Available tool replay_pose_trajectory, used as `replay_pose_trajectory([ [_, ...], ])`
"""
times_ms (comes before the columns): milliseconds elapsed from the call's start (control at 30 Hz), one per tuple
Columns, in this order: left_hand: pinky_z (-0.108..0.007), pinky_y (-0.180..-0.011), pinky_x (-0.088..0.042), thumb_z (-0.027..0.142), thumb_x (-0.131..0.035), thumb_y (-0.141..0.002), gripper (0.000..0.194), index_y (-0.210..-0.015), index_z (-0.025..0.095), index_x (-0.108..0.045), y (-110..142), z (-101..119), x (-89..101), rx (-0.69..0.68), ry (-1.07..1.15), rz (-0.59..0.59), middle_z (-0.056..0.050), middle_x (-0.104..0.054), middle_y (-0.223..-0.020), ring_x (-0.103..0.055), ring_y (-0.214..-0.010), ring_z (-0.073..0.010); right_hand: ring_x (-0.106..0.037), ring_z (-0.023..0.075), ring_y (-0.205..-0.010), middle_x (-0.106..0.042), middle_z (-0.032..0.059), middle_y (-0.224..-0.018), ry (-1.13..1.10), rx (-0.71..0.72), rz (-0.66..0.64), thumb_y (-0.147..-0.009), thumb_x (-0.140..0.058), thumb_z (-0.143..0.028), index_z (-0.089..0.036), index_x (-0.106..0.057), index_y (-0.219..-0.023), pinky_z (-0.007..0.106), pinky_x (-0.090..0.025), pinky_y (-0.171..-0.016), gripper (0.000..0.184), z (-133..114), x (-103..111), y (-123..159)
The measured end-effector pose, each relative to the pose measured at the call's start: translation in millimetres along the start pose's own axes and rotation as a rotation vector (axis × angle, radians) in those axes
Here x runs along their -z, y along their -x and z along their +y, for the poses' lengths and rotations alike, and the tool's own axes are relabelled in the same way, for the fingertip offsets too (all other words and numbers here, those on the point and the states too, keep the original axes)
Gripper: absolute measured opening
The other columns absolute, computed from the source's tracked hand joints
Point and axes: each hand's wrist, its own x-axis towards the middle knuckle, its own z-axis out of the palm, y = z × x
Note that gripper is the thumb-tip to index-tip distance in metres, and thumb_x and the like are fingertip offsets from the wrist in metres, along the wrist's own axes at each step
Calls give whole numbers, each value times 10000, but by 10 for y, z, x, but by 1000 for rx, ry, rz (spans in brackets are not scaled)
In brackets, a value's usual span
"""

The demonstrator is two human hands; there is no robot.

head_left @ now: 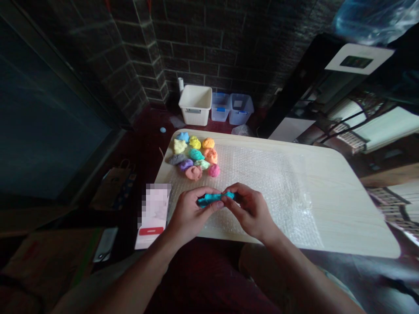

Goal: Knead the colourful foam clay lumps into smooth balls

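Observation:
A long lump of teal modelling clay (210, 199) stretches between my two hands above the bubble wrap. My left hand (193, 209) curls round its left end, thumb along the near side. With thumb and fingers, my right hand (250, 209) pinches the other end. Beyond them, at the table's far left, sits a group of clay lumps in several colours, among them a pink lump (214, 170), a reddish-brown lump (194, 173), a purple lump (186, 165), a green lump (196, 154) and a yellow lump (195, 142).
Bubble wrap (268, 183) covers much of the pale wooden table (340, 196). A pink sheet with a red band (152, 218) lies at the left edge. Behind the table stand a white basket (195, 104) and two clear bins (241, 109). A paper bag (113, 187) rests on the floor.

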Motion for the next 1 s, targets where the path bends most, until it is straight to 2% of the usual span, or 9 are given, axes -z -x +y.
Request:
replay_pose_trajectory([
  [100, -268, -700, -551, 355, -815, -848, 217, -971, 176, -804, -5, -20, 15, 36, -16, 19, -55, -802, -871, -727, -785, -196, -619, 160, -697, -711, 44, -805, -45, -30, -19, -956, -737, -427, -178, -714, -961, 302, -489, -624, 250, -10, -9, -2],
  [267, -284, -702, -557, 342, -796, -850, 192, -950, 179, -813, -16, -53, 21, 12, -53, 77, -53, -803, -848, -735, -766, -205, -679, 186, -800, -743, 70, -895, -198, -101, -57, -936, -755, -496, -180, -722, -992, 327, -551, -720, 323, 7, -27, -9],
  [433, -257, -666, -531, 328, -714, -917, 174, -958, 171, -777, 30, -30, -12, -69, -154, 116, -51, -783, -857, -719, -759, -188, -663, 163, -715, -719, 50, -820, -185, -112, -7, -918, -769, -514, -176, -713, -926, 296, -546, -653, 342, 43, -88, 4],
  [533, -237, -626, -513, 334, -687, -945, 166, -963, 178, -740, 48, -29, -33, -73, -166, 106, -44, -757, -846, -703, -749, -177, -664, 159, -704, -715, 48, -810, -163, -82, 27, -930, -762, -497, -176, -718, -914, 288, -552, -639, 324, 44, -116, 12],
  [633, -240, -645, -542, 353, -698, -948, 181, -1014, 187, -726, 30, -24, -46, -60, -89, 112, -52, -762, -909, -719, -790, -186, -710, 174, -764, -754, 60, -868, -224, -67, 53, -912, -795, -466, -184, -743, -963, 308, -598, -703, 291, 37, -110, 7],
  [733, -279, -752, -598, 371, -704, -952, 246, -1109, 188, -745, -4, -5, -53, -57, 0, 143, -84, -790, -1054, -755, -903, -215, -747, 187, -835, -793, 66, -951, -331, -67, 83, -877, -846, -410, -200, -763, -1032, 331, -629, -773, 274, 25, -86, -8],
  [800, -290, -789, -603, 382, -710, -953, 262, -1117, 187, -769, -17, -3, -54, -51, 16, 133, -90, -802, -1077, -761, -934, -222, -751, 178, -824, -804, 58, -936, -367, -67, 100, -862, -866, -383, -206, -784, -1009, 323, -634, -775, 245, 14, -76, -19],
  [900, -294, -776, -591, 403, -730, -946, 260, -1068, 186, -805, -17, -27, -48, -32, 24, 63, -77, -814, -967, -761, -868, -216, -742, 169, -763, -805, 48, -869, -383, -91, 91, -839, -884, -394, -208, -809, -952, 310, -633, -726, 230, -5, -83, -27],
  [1000, -298, -742, -579, 407, -754, -929, 261, -1036, 181, -827, -1, -53, -34, 4, 34, 50, -73, -815, -896, -756, -807, -213, -735, 179, -734, -793, 44, -824, -388, -123, 70, -820, -894, -423, -201, -812, -929, 328, -631, -704, 260, -25, -105, -25],
])
